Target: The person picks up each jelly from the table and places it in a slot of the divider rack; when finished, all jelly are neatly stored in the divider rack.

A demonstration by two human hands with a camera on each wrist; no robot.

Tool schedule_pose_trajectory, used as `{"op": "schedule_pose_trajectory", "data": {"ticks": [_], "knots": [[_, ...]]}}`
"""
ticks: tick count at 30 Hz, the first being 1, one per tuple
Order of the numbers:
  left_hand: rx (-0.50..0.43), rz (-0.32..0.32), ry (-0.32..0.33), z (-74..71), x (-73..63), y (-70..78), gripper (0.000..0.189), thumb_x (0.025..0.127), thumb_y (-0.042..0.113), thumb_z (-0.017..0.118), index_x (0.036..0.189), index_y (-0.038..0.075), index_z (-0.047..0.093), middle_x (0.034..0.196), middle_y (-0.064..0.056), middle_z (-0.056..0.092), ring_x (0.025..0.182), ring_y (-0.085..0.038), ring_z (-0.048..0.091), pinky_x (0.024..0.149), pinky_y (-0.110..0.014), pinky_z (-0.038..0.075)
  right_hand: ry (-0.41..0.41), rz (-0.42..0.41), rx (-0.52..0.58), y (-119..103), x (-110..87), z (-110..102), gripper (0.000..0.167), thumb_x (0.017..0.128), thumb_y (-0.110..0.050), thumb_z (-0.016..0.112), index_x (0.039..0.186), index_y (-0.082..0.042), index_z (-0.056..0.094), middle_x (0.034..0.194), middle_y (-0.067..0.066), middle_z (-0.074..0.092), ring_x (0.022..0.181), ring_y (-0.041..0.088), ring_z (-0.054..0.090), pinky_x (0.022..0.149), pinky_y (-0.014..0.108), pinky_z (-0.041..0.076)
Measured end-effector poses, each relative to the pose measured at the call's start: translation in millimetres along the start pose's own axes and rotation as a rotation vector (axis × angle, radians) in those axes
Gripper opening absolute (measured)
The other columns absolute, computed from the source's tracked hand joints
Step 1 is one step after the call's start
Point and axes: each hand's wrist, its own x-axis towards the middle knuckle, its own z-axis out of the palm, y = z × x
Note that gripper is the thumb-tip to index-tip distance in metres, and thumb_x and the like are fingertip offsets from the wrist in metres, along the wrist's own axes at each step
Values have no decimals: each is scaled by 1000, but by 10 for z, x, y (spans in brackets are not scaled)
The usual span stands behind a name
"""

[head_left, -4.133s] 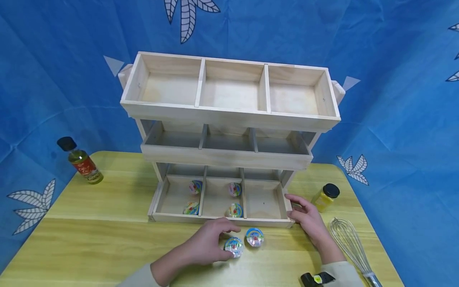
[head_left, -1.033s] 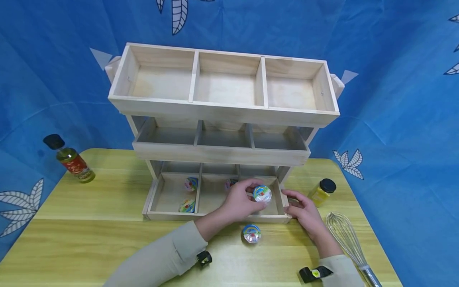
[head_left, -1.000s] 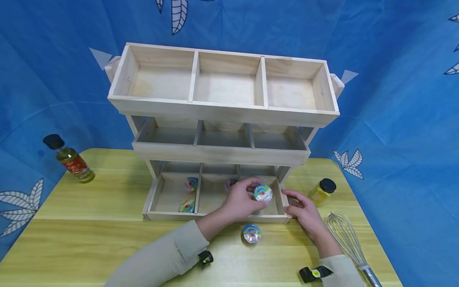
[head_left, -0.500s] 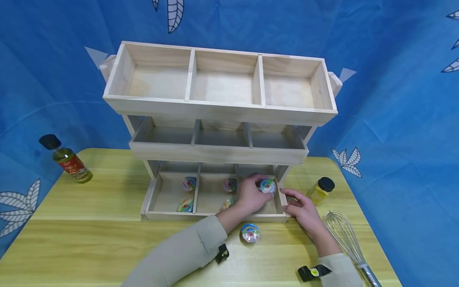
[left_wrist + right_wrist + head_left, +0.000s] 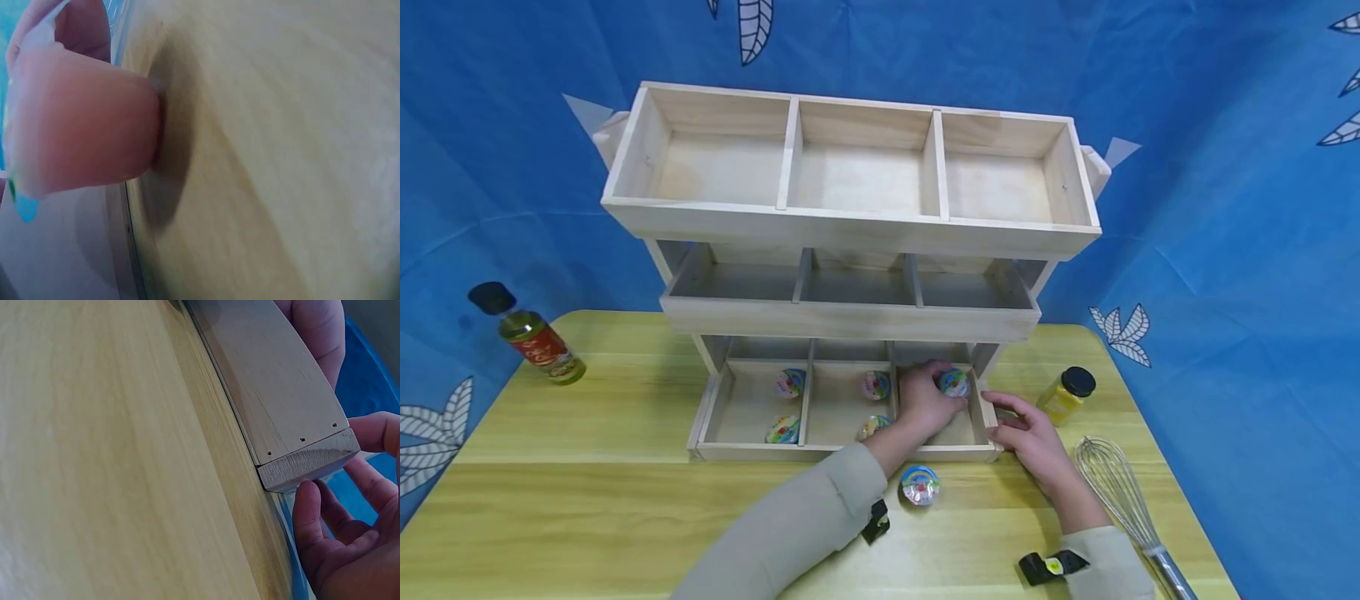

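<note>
My left hand [image 5: 927, 402] holds a jelly cup [image 5: 954, 383] with a printed foil lid low in the right compartment of the bottom tier of a wooden shelf [image 5: 842, 452]. My right hand [image 5: 1030, 440] grips the right end of that tier; in the right wrist view its thumb and index finger lie about the end board [image 5: 306, 464]. Two jelly cups [image 5: 790, 382] sit in the left compartment and two more [image 5: 876, 385] in the middle one. Another jelly cup [image 5: 920, 485] stands on the table before the shelf; a pink cup [image 5: 94, 122] fills the left wrist view's upper left.
An oil bottle [image 5: 542, 346] stands at the table's left. To the right are a yellow jar [image 5: 1063, 398] with a black lid and a wire whisk [image 5: 1116, 487]. The upper tier [image 5: 850, 223] and middle tier [image 5: 850, 318] overhang the back of the bottom one.
My left hand picked up a jelly cup from the table, carried it up and right over the bottom tier and lowered it into the right compartment. My right hand stays on the tier's end.
</note>
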Motion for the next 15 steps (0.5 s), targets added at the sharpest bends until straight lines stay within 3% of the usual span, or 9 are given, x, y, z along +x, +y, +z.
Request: {"op": "schedule_pose_trajectory", "data": {"ticks": [15], "knots": [[107, -10, -20, 25, 9, -23, 47, 65, 8, 91, 105, 5, 68, 97, -5, 69, 93, -23, 64, 85, -32, 53, -7, -6, 10, 3, 2, -6, 53, 85, 9, 65, 137, 6, 53, 139, 27, 48, 108, 29, 61, 77, 30, 57]]}}
